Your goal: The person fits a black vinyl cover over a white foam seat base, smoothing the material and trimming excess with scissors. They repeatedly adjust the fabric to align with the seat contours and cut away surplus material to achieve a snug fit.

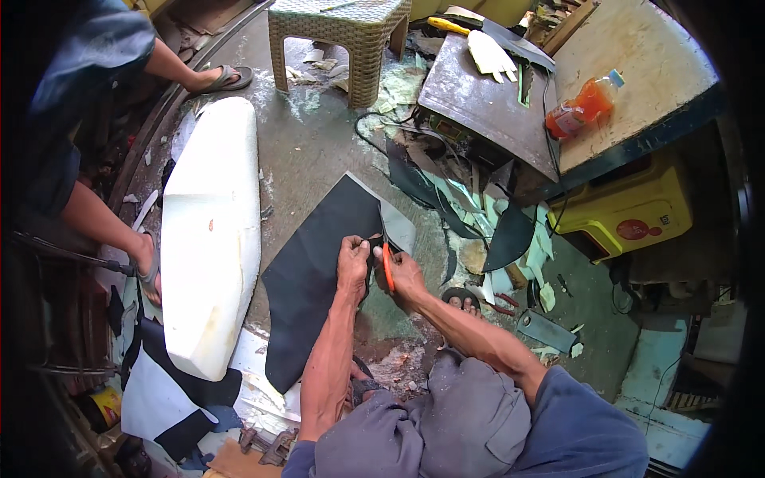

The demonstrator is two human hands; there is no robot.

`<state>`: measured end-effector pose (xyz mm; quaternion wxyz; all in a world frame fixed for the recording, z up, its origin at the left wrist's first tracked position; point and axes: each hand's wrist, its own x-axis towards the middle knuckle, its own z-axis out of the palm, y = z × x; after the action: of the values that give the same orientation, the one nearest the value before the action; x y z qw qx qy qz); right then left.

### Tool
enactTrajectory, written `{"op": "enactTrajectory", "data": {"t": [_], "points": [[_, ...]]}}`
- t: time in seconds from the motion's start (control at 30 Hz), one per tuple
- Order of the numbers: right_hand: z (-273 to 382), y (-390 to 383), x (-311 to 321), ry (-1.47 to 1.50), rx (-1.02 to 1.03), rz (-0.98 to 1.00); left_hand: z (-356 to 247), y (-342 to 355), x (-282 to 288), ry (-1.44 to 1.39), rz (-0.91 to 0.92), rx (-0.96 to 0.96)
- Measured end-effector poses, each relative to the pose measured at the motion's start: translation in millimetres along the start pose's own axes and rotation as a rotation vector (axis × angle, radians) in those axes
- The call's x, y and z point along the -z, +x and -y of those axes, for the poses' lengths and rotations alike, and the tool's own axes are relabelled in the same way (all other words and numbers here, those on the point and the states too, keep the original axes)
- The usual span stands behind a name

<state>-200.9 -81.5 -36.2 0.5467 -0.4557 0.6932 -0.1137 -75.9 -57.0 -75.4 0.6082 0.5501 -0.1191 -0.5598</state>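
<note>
My right hand is closed round the handles of orange-handled scissors. Their blades point away from me at a cut edge of a black sheet, which looks like upholstery vinyl. Beside the scissors, my left hand pinches the sheet near that cut. A grey underside shows where a corner is turned over to the right. The sheet hangs in front of my knees, stretching left and toward me. Left of it lies a long white foam block, shaped like a motorcycle seat.
Another person's sandalled feet are at the left. A woven-pattern stool stands at the back. Right are a machine table with a white glove, an orange drink bottle, and a yellow crate. Black offcuts litter the floor.
</note>
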Motion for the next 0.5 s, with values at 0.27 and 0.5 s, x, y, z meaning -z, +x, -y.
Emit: {"op": "enactTrajectory", "data": {"t": [0.27,0.5], "points": [[7,3,-1,-0.045,0.069,-0.045,-11,-4,3,-0.129,0.008,-0.001],[15,17,0,-0.112,0.077,-0.073,-1,1,5,-0.23,0.064,-0.01]]}}
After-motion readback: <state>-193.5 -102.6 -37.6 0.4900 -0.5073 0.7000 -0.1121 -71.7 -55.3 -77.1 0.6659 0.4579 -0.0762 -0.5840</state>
